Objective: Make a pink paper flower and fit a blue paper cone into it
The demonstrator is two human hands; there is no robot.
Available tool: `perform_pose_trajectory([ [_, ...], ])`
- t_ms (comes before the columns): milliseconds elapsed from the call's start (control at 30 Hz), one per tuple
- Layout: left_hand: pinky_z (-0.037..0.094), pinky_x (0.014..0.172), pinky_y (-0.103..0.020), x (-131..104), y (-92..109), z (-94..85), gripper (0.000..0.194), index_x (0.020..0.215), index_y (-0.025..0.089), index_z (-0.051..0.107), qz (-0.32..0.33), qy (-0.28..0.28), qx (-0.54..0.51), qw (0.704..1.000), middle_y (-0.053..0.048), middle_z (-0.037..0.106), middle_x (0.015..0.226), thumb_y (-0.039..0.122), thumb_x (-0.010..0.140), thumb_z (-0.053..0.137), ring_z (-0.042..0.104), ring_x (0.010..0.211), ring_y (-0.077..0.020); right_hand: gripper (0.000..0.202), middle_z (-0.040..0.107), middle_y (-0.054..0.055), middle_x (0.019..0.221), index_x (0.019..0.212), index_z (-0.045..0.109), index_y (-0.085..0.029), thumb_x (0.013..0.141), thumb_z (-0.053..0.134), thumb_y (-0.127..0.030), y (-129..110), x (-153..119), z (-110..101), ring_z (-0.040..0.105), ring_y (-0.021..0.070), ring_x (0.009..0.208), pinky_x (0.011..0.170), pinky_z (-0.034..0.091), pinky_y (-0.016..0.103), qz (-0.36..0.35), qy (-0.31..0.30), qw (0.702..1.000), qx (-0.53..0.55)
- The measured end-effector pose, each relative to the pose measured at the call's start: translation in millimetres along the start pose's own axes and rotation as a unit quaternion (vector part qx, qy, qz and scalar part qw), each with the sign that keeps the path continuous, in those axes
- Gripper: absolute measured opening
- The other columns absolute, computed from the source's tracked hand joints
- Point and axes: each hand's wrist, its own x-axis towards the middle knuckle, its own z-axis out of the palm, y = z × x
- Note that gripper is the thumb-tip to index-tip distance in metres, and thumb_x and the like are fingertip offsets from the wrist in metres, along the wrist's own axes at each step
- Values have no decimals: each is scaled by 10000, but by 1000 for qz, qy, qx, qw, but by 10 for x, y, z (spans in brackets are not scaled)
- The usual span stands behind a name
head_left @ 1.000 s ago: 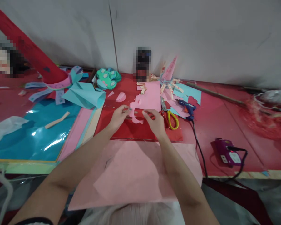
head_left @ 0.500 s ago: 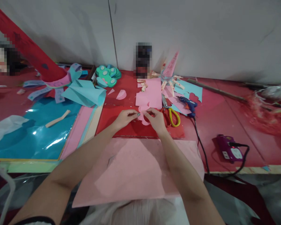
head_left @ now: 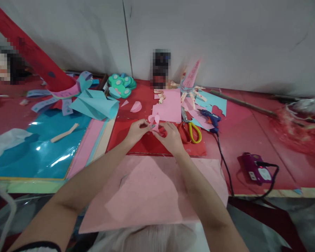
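Note:
A pink paper cutout (head_left: 154,120) with rounded lobes is held up and bent between my two hands, above a red sheet (head_left: 139,145). My left hand (head_left: 138,131) pinches its left side with thumb and finger. My right hand (head_left: 171,136) grips it from the right, fingers closed on its lower edge. Just right of that hand lie scissors (head_left: 194,132) with a yellow and a red handle. Behind the cutout rests a pink paper sheet (head_left: 168,105) with small pale strips at its top. A large pale pink sheet (head_left: 149,196) spreads below my forearms.
A blue glue gun (head_left: 211,119) lies to the right, its cord running to a purple power adapter (head_left: 257,168). A pink paper cone (head_left: 193,75) and green paper shapes (head_left: 120,85) stand at the back. Left are a red cone (head_left: 39,49) and turquoise paper (head_left: 94,105).
The pink cutout has gone from lying fairly flat to being bent upward, and has shifted slightly left. My right hand has turned and moved left with it.

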Motion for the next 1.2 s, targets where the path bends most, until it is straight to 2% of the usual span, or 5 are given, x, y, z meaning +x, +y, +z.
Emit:
perform_pose_trajectory([
  [300, 415, 554, -225, -9, -1, 2, 351, 586, 172, 514, -7, 5, -28, 1000, 38, 533, 567, 458, 618, 714, 489, 538, -87, 203, 678, 50, 883, 899, 644, -181, 799, 575, -344, 14, 10, -27, 573, 159, 740, 716, 465, 299, 110, -40, 982, 150],
  [733, 373, 574, -228, -18, 11, -11, 332, 579, 172, 486, -3, 27, -27, 999, 46, 511, 554, 425, 670, 680, 469, 547, -85, 367, 620, 42, 904, 1083, 555, -207, 725, 632, -227, -42, -16, 6, 586, 179, 843, 829, 485, 353, 92, 12, 985, 144],
  [900, 374, 588, -236, -8, 1, -4, 363, 574, 171, 492, -4, 5, -5, 1000, 40, 520, 552, 467, 651, 688, 469, 553, -89, 526, 572, 30, 842, 1294, 485, -283, 790, 538, -145, -21, -1, -10, 542, 182, 831, 846, 475, 349, -11, -1, 998, 66],
  [1033, 382, 597, -245, 16, -36, -9, 375, 564, 176, 481, 13, -37, 19, 999, 35, 515, 566, 484, 639, 682, 470, 566, -96, 457, 587, 60, 843, 1222, 585, -248, 797, 504, -102, 19, -1, 9, 530, 206, 832, 843, 464, 376, -85, -36, 996, -3],
  [1200, 400, 626, -255, 20, -57, -17, 317, 613, 174, 504, 22, -81, 45, 995, 23, 538, 616, 456, 678, 634, 508, 605, -109, 266, 610, 60, 833, 1023, 688, -206, 858, 484, -163, 26, -18, 39, 560, 164, 778, 756, 481, 300, -43, -2, 994, 103],
])
